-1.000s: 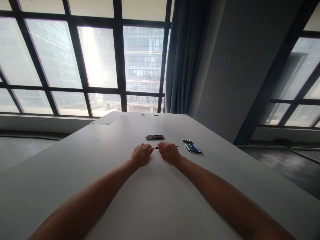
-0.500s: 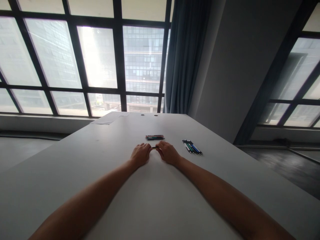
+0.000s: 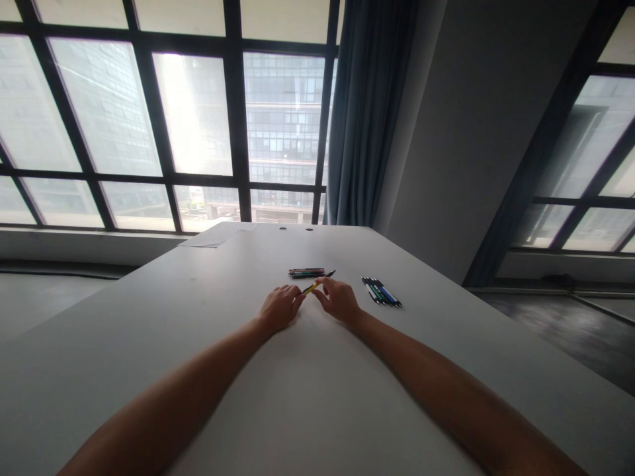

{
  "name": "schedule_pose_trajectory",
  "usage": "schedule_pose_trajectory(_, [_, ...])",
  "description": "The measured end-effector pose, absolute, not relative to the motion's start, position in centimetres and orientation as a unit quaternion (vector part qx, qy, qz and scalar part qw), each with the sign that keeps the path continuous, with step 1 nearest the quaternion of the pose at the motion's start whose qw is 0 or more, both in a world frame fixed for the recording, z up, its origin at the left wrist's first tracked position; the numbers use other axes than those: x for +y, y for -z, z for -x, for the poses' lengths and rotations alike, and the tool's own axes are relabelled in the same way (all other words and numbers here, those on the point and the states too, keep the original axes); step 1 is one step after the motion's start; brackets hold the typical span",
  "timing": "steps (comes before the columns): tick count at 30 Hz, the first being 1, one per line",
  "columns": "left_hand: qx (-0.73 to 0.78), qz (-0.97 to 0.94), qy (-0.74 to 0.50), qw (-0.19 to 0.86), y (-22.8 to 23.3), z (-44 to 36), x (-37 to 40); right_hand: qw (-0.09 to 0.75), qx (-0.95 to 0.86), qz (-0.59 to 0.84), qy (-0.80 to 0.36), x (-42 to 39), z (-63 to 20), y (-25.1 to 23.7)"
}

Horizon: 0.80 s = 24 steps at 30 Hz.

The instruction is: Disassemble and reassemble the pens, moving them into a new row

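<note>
My right hand (image 3: 338,299) pinches a yellow-and-black pen (image 3: 317,284), which tilts up toward the far right. My left hand (image 3: 278,307) rests curled on the white table (image 3: 278,396), its fingertips at the pen's near end; whether they grip it is unclear. Just beyond the hands lies a small row of pens (image 3: 305,272) with red and green parts. Another group of pens (image 3: 381,291), blue, green and white, lies to the right of my right hand.
A sheet of paper (image 3: 214,237) lies at the table's far left end, near two round cable holes (image 3: 296,229). Large windows and a blue curtain (image 3: 367,112) stand behind the table. The table's right edge drops to a dark floor.
The pen lay flat between my hands a second ago. My right hand has lifted its far end, so it now points up toward the far pens.
</note>
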<state>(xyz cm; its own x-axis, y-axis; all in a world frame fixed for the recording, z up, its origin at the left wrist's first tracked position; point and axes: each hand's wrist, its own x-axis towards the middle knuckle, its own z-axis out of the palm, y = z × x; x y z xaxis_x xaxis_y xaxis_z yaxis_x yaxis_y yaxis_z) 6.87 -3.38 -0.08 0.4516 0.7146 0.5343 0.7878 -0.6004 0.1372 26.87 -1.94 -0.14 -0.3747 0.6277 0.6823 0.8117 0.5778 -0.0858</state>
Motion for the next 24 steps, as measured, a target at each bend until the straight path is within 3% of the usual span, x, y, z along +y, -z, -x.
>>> schedule_pose_trajectory(7, [-0.362,0.886,0.286,0.045,0.2,-6.7,-3.2,0.472,-0.813,0.340,-0.029,-2.2,-26.0,0.3])
schedule_pose_trajectory(13, [-0.356,0.894,0.272,0.030,0.2,-6.6,-3.2,0.503,-0.790,0.341,-0.084,-1.9,-25.8,0.3])
schedule_pose_trajectory(17, [-0.352,0.897,0.266,0.025,0.2,-6.7,-3.1,0.469,-0.809,0.351,-0.049,-2.1,-26.0,0.4])
schedule_pose_trajectory(24, [-0.335,0.897,0.285,0.031,0.0,-6.6,-3.4,0.346,-0.851,0.367,0.149,-2.2,-26.5,0.2])
